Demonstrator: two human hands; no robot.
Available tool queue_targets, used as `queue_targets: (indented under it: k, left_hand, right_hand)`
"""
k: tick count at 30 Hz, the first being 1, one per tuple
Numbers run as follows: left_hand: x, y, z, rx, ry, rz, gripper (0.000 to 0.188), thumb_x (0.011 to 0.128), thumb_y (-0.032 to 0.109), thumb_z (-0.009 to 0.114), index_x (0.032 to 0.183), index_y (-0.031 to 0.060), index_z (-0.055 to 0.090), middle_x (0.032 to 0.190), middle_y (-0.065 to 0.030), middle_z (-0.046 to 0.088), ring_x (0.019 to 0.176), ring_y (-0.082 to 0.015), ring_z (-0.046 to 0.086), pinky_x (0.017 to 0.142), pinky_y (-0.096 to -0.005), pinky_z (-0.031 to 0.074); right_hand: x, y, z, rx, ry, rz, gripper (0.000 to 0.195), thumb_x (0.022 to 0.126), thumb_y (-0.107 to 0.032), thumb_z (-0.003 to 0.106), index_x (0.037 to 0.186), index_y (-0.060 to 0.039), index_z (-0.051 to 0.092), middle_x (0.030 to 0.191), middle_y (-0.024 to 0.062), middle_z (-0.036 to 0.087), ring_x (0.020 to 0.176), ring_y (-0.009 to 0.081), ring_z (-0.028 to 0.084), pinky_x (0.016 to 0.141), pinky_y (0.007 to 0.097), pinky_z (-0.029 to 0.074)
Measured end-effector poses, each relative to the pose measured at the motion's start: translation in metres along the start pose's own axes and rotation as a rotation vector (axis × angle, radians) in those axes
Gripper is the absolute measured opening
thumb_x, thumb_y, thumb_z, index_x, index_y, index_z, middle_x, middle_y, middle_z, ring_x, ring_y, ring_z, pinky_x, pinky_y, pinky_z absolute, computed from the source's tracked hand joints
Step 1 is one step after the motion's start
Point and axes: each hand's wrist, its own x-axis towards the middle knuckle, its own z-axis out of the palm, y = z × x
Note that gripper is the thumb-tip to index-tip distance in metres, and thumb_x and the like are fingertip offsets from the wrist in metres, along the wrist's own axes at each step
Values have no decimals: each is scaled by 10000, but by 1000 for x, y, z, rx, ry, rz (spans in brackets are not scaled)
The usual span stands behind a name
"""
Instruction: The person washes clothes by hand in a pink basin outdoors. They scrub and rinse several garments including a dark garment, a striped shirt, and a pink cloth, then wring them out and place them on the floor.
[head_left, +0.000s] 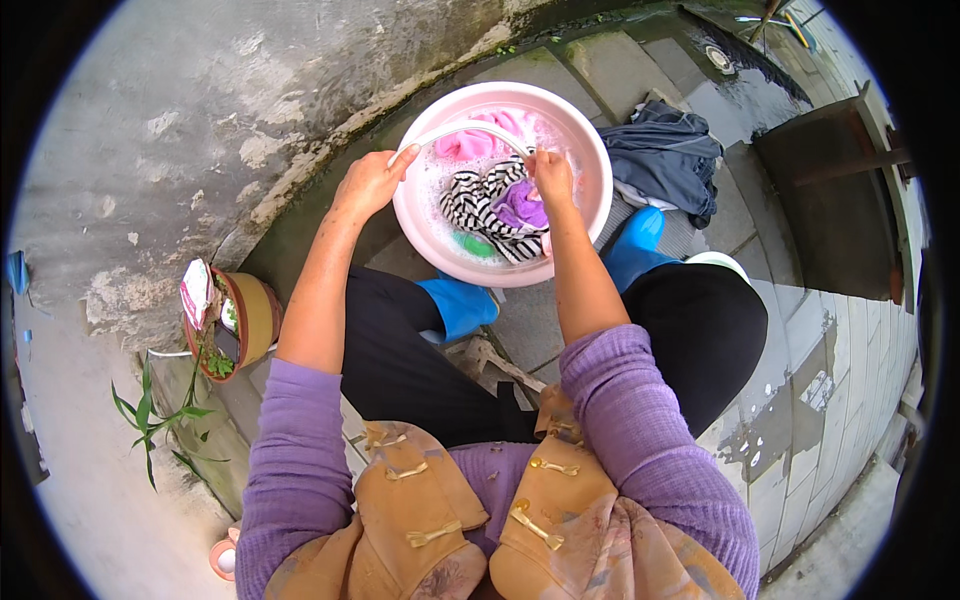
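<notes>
A pink plastic basin (596, 150) with sudsy water stands before me. Over its far left rim, my left hand (373, 182) is closed on a white hose (474, 124), which arches across the basin. My right hand (551, 176) grips the hose's other visible stretch above the basin, near a black-and-white striped garment (474, 202). A purple cloth (520, 204) lies on the stripes, beside and partly behind my right wrist. Pink cloth (471, 144) lies in the suds at the far side, and something green (474, 243) shows under the water nearest me. The hose's opening is not clear to see.
Dark wet clothes (664, 157) are heaped right of the basin. At left stand a plant pot (257, 319) and a weathered wall (172, 150). My blue boots (459, 306) are close to the basin's near side. A dark panel (829, 199) stands at right on wet paving.
</notes>
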Motion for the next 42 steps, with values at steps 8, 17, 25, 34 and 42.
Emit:
queue_targets:
  k: [8,17,25,34,42]
  left_hand:
    - [15,7,20,71,-33,-39,599,943,569,464,949,7,670,872,-240,666,900,-404,644,792,-459,481]
    - [153,-58,45,382,-252,-57,504,1005,419,358,1383,91,418,1138,-203,655,1044,-341,642,885,-468,493]
    - [228,-75,101,392,-36,-17,710,882,276,614,1457,6,297,1333,-166,448,1255,-313,466,994,-417,466]
    - [164,-98,112,378,460,283,732,789,214,711,1407,3,381,1409,-190,371,1315,-366,341,1111,-479,291]
    - [123,-56,204,247,-171,466,835,716,474,772,1445,329,393,1583,-150,117,1429,-471,90,1119,-644,145]
  right_hand:
    - [-60,105,40,-1002,-30,-17,913,740,-447,772,1498,-261,299,1583,213,77,1362,550,211,1035,665,298]
    - [50,112,52,-1268,-419,79,985,634,-383,843,1449,-166,334,1419,189,454,1209,385,531,970,496,471]
    - [174,195,2,-1296,-438,362,418,874,-257,536,1243,-74,606,1296,173,589,1149,336,600,1001,443,454]
    - [93,49,8,-1231,-423,-101,312,867,-215,561,1134,-73,640,1097,203,666,1008,361,644,903,454,492]
    - [76,59,-25,-1443,-5,-242,748,842,-120,594,1503,-137,245,1494,196,303,1369,404,296,1025,448,436]
